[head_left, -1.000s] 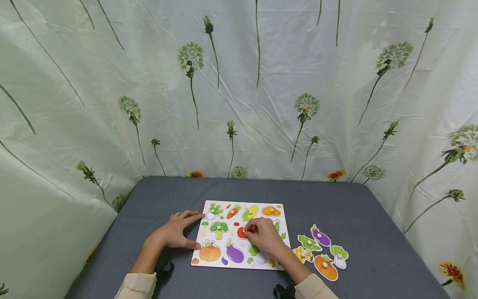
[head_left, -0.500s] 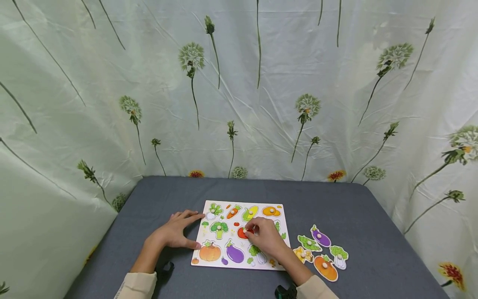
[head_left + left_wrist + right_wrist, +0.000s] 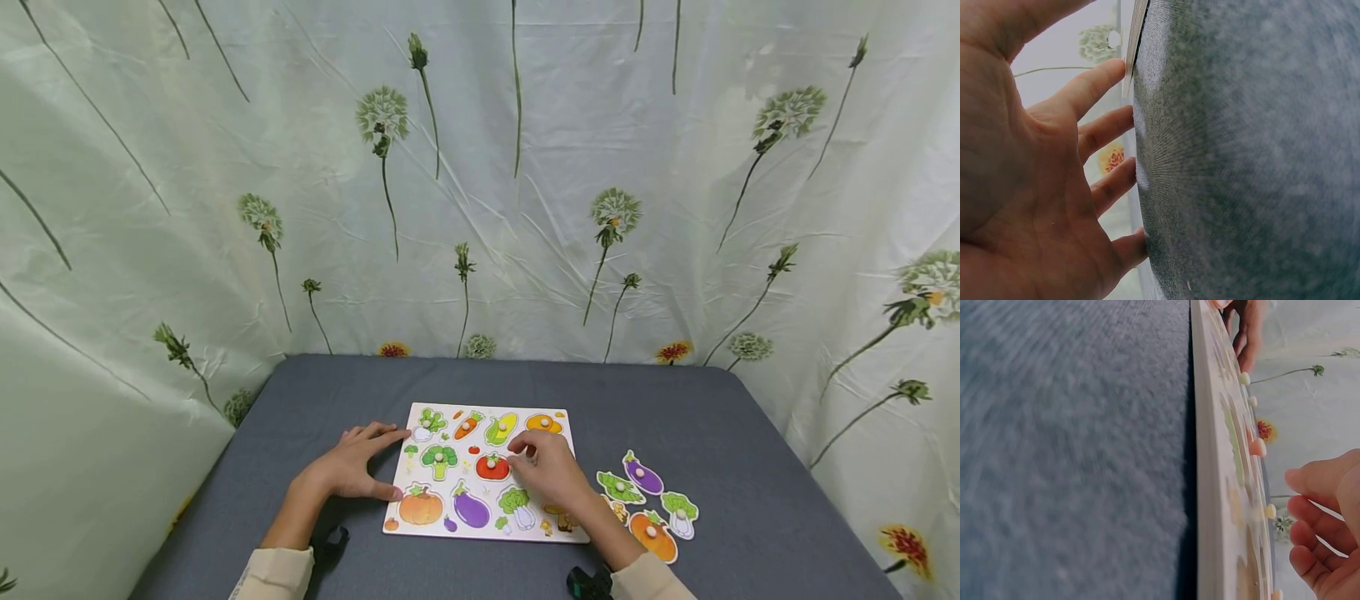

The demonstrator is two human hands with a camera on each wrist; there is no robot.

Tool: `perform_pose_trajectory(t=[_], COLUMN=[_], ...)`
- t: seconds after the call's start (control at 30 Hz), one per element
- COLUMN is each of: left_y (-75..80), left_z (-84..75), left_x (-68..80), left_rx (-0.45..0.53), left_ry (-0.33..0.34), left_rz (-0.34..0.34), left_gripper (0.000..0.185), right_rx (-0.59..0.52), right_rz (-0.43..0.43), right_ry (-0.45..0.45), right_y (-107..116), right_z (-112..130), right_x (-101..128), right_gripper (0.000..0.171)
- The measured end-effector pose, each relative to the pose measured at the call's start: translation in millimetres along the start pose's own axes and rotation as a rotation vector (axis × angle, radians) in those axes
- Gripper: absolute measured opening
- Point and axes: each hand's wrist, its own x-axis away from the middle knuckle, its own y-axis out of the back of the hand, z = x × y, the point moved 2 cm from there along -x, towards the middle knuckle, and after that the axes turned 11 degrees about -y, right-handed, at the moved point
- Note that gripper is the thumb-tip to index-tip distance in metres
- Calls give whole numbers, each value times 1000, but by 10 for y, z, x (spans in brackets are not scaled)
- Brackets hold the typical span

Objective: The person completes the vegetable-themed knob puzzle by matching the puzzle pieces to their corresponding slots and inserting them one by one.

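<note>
A white vegetable puzzle board (image 3: 420, 532) lies on the table. My left hand (image 3: 352, 465) has its fingers spread, index fingertip and thumb at the board's left edge; the left wrist view shows its fingers (image 3: 1100, 87) extended. In the board's middle sits the red tomato piece (image 3: 492, 467) with its knob uncovered. Just right of it, my right hand (image 3: 551, 471) hovers over the board with loosely bent fingers and nothing between them. The right wrist view shows those fingertips (image 3: 1300, 481) apart from the knobs. Carrot (image 3: 468, 426), corn (image 3: 501, 428) and broccoli (image 3: 439, 460) pieces also carry knobs.
Loose knobbed pieces lie right of the board: a purple eggplant (image 3: 643, 472), a green pod-like one (image 3: 621, 487), a leafy cabbage (image 3: 680, 514) and an orange pumpkin (image 3: 652, 535). A yellow piece (image 3: 618, 509) is partly hidden by the right forearm. Grey cloth (image 3: 337, 387) covers the table.
My right hand has let go of the tomato piece's knob and moved a little to the right, uncovering the tomato. The left hand stays at the board's edge.
</note>
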Motion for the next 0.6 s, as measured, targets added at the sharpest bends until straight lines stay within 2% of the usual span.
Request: perform_pose_trajectory(t=[0.17,0.6], left_y=[-1,-12], left_z=[-9,-14], left_x=[1,-16], left_rx=[7,8], left_ry=[7,18], left_rz=[2,1], left_gripper=[101,102], right_rx=[-2,13], right_rz=[-13,-78], right_ry=[13,-42], right_y=[68,372], right_z=[-23,-232], right_x=[23,45], right_gripper=[10,12])
